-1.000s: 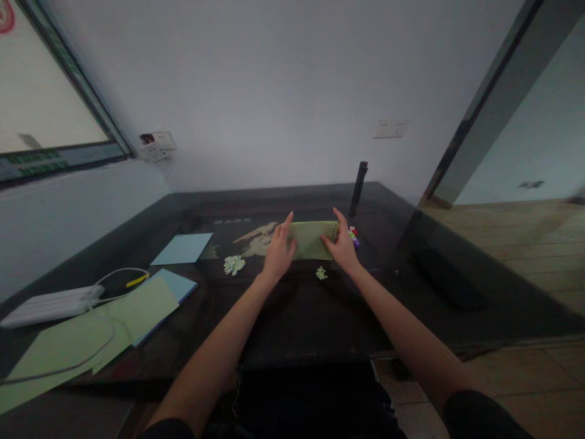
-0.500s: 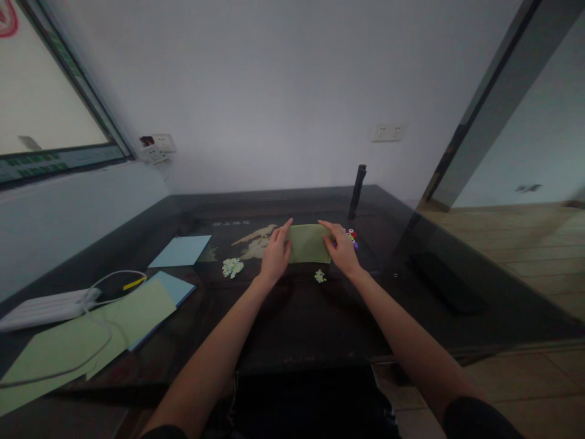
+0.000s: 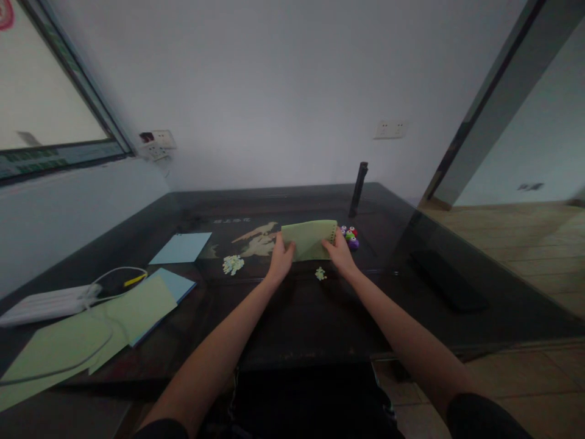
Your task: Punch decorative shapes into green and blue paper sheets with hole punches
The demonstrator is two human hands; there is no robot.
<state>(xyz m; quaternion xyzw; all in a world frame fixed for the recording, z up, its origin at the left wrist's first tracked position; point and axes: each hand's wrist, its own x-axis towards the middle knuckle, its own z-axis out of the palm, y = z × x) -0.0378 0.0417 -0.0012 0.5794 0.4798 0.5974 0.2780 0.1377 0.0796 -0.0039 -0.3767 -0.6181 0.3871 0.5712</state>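
The left hand [image 3: 280, 259] and the right hand [image 3: 338, 251] each pinch a near corner of a folded sheet of pale green paper [image 3: 308, 239], the left at its near left corner and the right at its near right, where a row of small punched holes runs along the right edge. Half a second ago both hands lay flatter on the sheet with forefingers stretched toward its far edge, pressing it down on the dark glossy tabletop [image 3: 297, 317]; now the fingers have curled in and the sheet's far edge tilts up a little, so the paper seems gripped and lifted rather than smoothed. It sits at the far middle of the tabletop. Just right of the right hand lies a cluster of small coloured paper punches [image 3: 350, 236], and beyond them stands a slim black upright post [image 3: 358, 189]. Near the right wrist lies a small heap of green paper bits [image 3: 320, 274]; a larger heap of pale bits [image 3: 233, 264] lies left of the left hand. Farther left rest a light blue square sheet [image 3: 181, 248], large green sheets [image 3: 91, 332] and a white power strip [image 3: 46, 303].
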